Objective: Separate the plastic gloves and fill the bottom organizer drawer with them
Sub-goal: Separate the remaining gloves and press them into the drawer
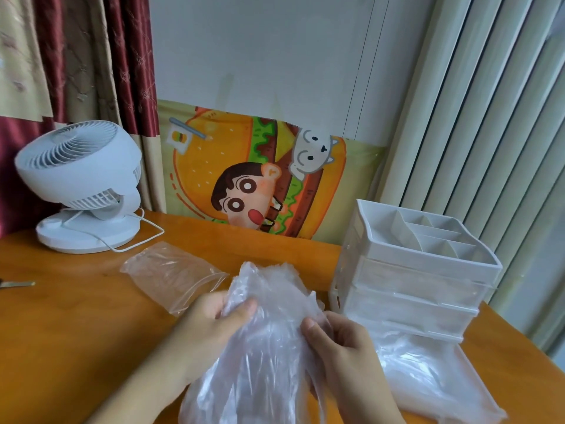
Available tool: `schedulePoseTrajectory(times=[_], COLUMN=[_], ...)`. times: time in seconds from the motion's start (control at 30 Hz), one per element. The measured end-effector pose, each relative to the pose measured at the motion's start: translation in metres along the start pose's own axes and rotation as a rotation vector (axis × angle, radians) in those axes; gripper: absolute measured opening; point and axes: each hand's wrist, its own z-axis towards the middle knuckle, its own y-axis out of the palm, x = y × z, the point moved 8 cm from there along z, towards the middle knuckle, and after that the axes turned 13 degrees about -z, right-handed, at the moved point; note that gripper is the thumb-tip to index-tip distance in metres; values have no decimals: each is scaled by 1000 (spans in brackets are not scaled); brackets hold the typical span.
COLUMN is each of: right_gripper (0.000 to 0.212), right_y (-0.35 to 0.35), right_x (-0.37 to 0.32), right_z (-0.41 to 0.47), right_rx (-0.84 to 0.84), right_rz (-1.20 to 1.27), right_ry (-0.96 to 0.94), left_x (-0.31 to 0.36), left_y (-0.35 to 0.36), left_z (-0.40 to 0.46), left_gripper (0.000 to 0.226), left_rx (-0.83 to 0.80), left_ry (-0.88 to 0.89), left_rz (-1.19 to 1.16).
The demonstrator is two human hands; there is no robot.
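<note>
A crumpled bunch of clear plastic gloves (pixel 269 304) is held up over the wooden table in front of me. My left hand (pixel 211 322) grips its left side with the thumb on top. My right hand (pixel 339 341) pinches its right side. The white organizer (pixel 419 264) stands at the right, its bottom drawer (pixel 470 377) pulled out toward me. Clear gloves (pixel 422 371) lie inside that drawer. The two upper drawers are closed.
An empty clear zip bag (pixel 171 273) lies on the table (pixel 76 325) behind my left hand. A white desk fan (pixel 82 185) with its cord stands at the back left. A thin metal object (pixel 16 284) lies at the far left edge.
</note>
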Motion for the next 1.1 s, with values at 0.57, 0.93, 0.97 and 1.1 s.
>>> schedulePoseTrajectory(times=[0.57, 0.93, 0.97, 1.1], right_gripper=[24, 16, 13, 20], right_y=[-19, -40, -38, -20], right_x=[-4, -19, -22, -21], right_z=[-4, -8, -9, -10], right_rx=[62, 213, 190, 51], right_rz=[172, 91, 64, -103], right_ry=[15, -166, -183, -149], left_x=[18, 22, 23, 24], left_y=[-20, -28, -28, -24], left_z=[-2, -2, -3, -2], left_gripper=[49, 52, 52, 54], left_rx=[206, 251, 246, 236], left_ry=[225, 248, 243, 231], left_rz=[-43, -106, -115, -160])
